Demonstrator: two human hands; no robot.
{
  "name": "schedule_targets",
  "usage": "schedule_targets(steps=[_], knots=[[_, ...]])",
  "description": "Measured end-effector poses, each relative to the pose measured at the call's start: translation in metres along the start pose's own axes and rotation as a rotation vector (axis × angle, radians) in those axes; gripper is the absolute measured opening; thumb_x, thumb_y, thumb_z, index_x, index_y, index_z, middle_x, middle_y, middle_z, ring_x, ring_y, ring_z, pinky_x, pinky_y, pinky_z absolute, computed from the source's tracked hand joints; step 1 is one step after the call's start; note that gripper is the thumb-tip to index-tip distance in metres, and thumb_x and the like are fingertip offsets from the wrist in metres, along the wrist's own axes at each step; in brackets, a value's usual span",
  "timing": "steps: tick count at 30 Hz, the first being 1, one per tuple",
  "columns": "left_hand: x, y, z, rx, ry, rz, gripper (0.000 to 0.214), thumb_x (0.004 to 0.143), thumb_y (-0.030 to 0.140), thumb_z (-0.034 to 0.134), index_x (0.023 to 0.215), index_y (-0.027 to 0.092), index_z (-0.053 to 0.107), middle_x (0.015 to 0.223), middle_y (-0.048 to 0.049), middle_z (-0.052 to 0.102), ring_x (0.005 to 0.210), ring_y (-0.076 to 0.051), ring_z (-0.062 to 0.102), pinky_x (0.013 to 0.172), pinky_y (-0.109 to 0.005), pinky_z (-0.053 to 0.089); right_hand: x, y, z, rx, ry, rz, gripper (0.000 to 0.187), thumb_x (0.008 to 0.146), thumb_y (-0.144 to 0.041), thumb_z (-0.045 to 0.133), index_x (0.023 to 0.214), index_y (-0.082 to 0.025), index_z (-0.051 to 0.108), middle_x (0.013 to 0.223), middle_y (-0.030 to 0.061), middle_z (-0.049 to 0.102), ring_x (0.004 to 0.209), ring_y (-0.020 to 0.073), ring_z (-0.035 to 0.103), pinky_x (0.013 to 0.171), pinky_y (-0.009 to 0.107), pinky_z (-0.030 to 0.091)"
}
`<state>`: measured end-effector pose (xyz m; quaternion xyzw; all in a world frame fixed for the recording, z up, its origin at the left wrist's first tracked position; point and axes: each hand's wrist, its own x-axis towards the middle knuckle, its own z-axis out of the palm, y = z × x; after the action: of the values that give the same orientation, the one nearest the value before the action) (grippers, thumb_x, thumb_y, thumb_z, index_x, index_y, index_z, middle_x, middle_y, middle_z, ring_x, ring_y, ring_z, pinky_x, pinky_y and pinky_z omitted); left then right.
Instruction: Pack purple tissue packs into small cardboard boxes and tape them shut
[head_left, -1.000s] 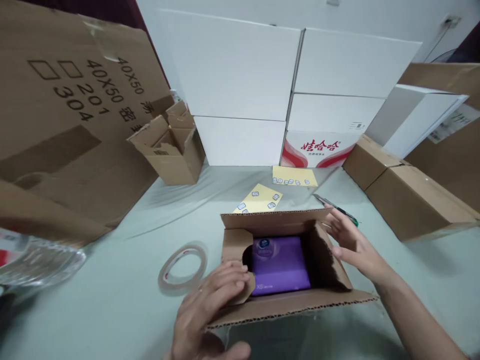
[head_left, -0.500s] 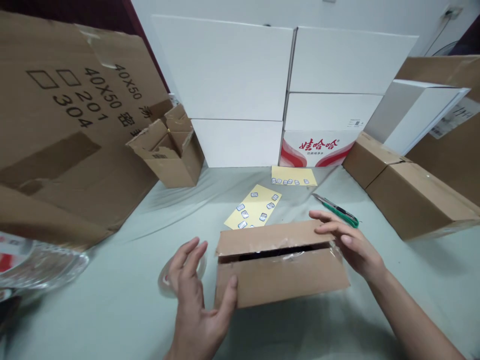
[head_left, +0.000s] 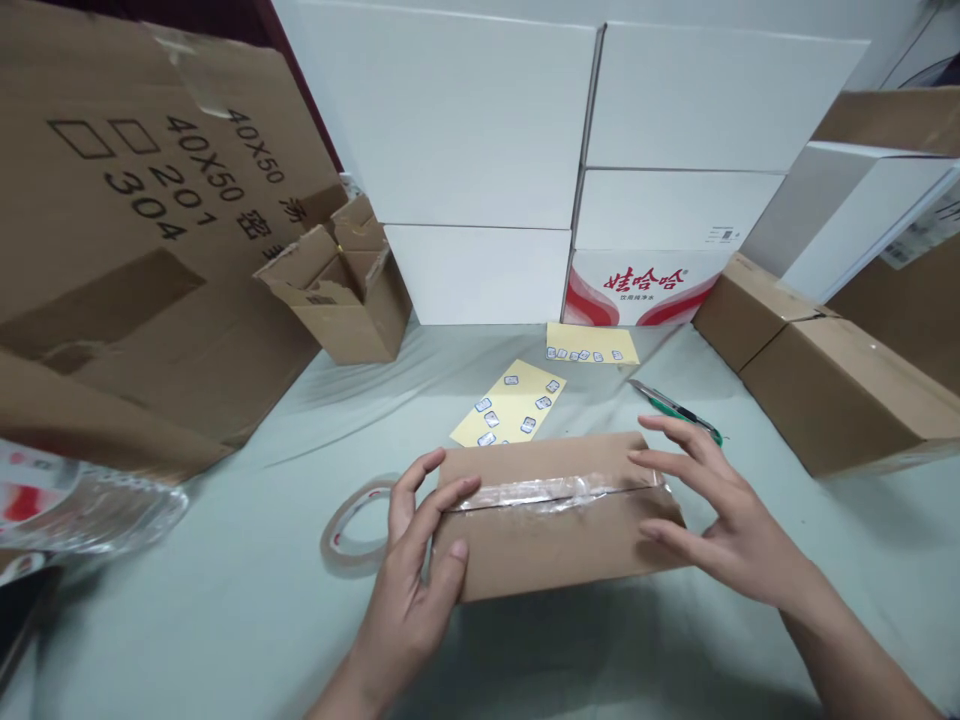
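A small brown cardboard box (head_left: 555, 545) sits in front of me, its two top flaps meeting at a seam. Clear, wrinkled tape runs along that seam. My left hand (head_left: 424, 545) grips the box's left end, thumb on the near flap and fingers over the far one. At the right end, my right hand (head_left: 720, 510) spans the box's corner, with fingertips on the far flap and the thumb over the near flap. A roll of clear tape (head_left: 330, 540) lies just left of my left hand. Beyond my right hand lies a green-and-black utility knife (head_left: 679, 408).
Two yellow sticker sheets (head_left: 517, 395) lie beyond the box. White boxes (head_left: 480, 275) form a wall at the back. An open carton (head_left: 356, 320) and a large printed carton (head_left: 150, 330) stand left, near a clear plastic bottle (head_left: 112, 505). Brown boxes (head_left: 832, 390) are on the right.
The gap between the flaps has closed, so the taped seam now lies flat. My left hand has come onto the box's left end, uncovering the tape roll. My right hand's thumb now shows over the near flap.
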<state>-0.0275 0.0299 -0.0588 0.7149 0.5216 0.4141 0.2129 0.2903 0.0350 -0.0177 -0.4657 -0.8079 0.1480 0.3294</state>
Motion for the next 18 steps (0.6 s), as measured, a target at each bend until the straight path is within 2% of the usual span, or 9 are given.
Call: schedule_targets(steps=[3,5,7,9,12,18], knots=[[0.001,0.002,0.000,-0.007,-0.013,0.001,0.032,0.098,0.035,0.044,0.126,0.030,0.059,0.154,-0.0093,0.036,0.144,-0.033,0.042,0.111,-0.057,0.047,0.026,-0.026,0.001,-0.096,-0.108,-0.233,0.031,0.099,-0.018,0.054,0.129,-0.022,0.059,0.114,0.0120,0.065,0.106,0.0229,0.061,0.089,0.037,0.051],[0.001,0.003,0.000,-0.020,-0.022,-0.004,0.032,0.098,0.034,0.043,0.125,0.026,0.058,0.155,-0.0120,0.034,0.145,-0.034,0.041,0.111,-0.057,0.047,0.046,-0.034,0.008,-0.120,-0.189,-0.331,0.023,0.100,-0.014,0.049,0.115,-0.018,0.066,0.093,0.0086,0.067,0.084,0.0195,0.061,0.073,0.032,0.049],[0.001,0.003,-0.001,-0.033,-0.049,0.000,0.034,0.099,0.032,0.041,0.126,0.025,0.059,0.159,-0.0127,0.030,0.147,-0.035,0.037,0.112,-0.059,0.045,0.064,-0.037,0.015,-0.123,-0.234,-0.361,0.024,0.100,-0.013,0.046,0.097,-0.016,0.069,0.082,0.0063,0.065,0.071,0.0167,0.057,0.063,0.029,0.043],[0.002,0.001,-0.001,-0.039,-0.079,0.033,0.035,0.099,0.028,0.039,0.128,0.026,0.059,0.162,-0.0112,0.027,0.150,-0.036,0.033,0.116,-0.063,0.038,0.077,-0.037,0.020,-0.076,-0.286,-0.349,0.028,0.101,-0.012,0.044,0.088,-0.016,0.068,0.080,0.0055,0.064,0.069,0.0150,0.056,0.060,0.027,0.040],[0.004,-0.002,-0.002,-0.026,-0.094,0.121,0.039,0.096,0.020,0.041,0.129,0.029,0.059,0.163,-0.0082,0.032,0.153,-0.036,0.025,0.119,-0.068,0.029,0.086,-0.037,0.021,0.028,-0.389,-0.283,0.025,0.100,-0.013,0.046,0.086,-0.017,0.066,0.083,0.0052,0.065,0.073,0.0148,0.058,0.063,0.026,0.041],[0.005,-0.001,0.000,0.004,-0.089,0.196,0.045,0.089,0.012,0.042,0.128,0.028,0.058,0.159,-0.0093,0.036,0.154,-0.035,0.023,0.118,-0.068,0.033,0.083,-0.036,0.019,0.211,-0.451,-0.126,0.021,0.102,-0.021,0.047,0.085,-0.019,0.059,0.083,0.0027,0.062,0.074,0.0142,0.056,0.067,0.026,0.041]])
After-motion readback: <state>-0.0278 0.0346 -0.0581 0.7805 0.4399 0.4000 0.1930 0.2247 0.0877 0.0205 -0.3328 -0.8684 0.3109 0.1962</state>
